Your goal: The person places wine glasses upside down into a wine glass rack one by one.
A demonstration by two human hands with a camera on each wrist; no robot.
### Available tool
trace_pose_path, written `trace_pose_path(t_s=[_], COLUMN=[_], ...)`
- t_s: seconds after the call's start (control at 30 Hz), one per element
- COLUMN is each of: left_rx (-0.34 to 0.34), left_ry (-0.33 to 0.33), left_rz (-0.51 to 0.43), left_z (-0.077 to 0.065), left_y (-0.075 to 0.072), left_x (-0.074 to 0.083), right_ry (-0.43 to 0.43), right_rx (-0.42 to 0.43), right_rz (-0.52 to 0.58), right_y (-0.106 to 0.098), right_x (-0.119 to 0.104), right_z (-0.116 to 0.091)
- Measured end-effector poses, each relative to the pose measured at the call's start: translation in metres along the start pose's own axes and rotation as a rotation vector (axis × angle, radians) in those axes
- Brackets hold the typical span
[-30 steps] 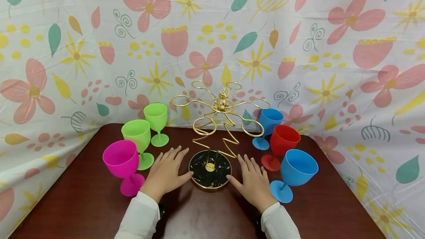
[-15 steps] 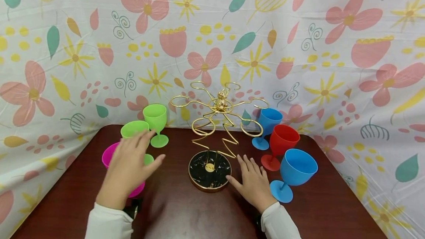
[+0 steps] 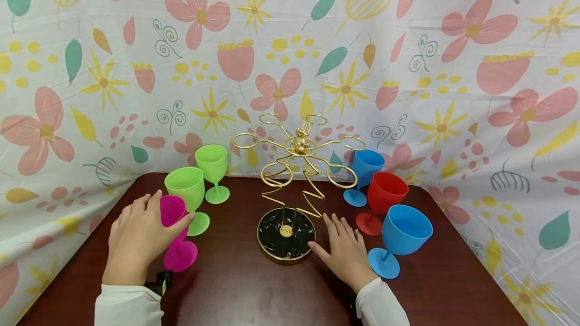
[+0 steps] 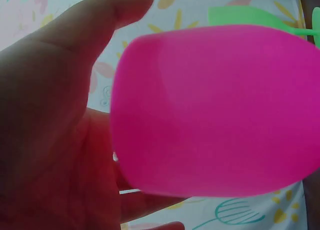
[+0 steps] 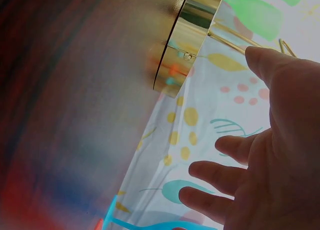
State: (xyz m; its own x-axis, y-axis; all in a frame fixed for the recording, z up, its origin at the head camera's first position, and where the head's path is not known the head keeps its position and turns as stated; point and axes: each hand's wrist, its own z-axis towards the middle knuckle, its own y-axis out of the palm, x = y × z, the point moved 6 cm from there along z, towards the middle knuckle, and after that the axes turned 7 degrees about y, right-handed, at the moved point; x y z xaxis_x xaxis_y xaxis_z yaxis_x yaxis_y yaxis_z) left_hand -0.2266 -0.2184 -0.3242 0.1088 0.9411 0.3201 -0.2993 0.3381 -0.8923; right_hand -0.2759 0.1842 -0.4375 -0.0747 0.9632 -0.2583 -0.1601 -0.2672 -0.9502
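Pink cup [image 3: 172, 209] stands upright near the left side of the brown table [image 3: 244, 291], and the person's left hand [image 3: 137, 235] has it between thumb and fingers, the fingers on its outer side, the thumb crossing on the inner side. That hand is spread wide; from the left wrist there is a gap between thumb and bowl, so it grips nothing, and whether any fingertip touches the wall I cannot tell. To my eye, a sound hold means bringing thumb and fingers in evenly round the bowl, because a push from one side could tip a cup on so slim a stem. The right hand [image 3: 346, 255] lies with fingers stretched apart, holding nothing, its thumb tip at the edge of the stand [image 3: 286, 246]; contact is unclear to me. Keeping it light there seems wise, with the nearer blue cup [image 3: 407, 230] just beside the wrist. Behind the pink cup comes a green cup [image 3: 188, 190], close enough to be knocked, so I would favour a straight lift over a sideways one. A red cup [image 3: 386, 197] stands opposite, then another green cup [image 3: 211, 164] and the farther blue cup [image 3: 369, 166], before the flowered cloth [image 3: 272, 21].
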Motion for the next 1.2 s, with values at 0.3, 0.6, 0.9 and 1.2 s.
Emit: trace_pose_path(t_s=[0.3,0.6,0.9,1.2], left_rx=[0.061,0.102,0.114,0.055], left_ry=[0.019,0.083,0.104,0.19], left_rz=[0.03,0.0,-0.107,-0.215], left_z=[0.003,0.002,-0.001,-0.005], left_y=[0.002,0.0,-0.008,-0.011], left_x=[0.004,0.012,0.019,0.028], right_ry=[-0.004,-0.001,-0.022,-0.053], right_rx=[0.001,-0.02,-0.115,-0.264], right_rz=[-0.001,-0.009,0.015,0.029], right_y=[0.0,0.001,0.004,0.004], right_x=[0.0,0.001,0.0,-0.008], right_z=[0.001,0.0,-0.004,-0.012])
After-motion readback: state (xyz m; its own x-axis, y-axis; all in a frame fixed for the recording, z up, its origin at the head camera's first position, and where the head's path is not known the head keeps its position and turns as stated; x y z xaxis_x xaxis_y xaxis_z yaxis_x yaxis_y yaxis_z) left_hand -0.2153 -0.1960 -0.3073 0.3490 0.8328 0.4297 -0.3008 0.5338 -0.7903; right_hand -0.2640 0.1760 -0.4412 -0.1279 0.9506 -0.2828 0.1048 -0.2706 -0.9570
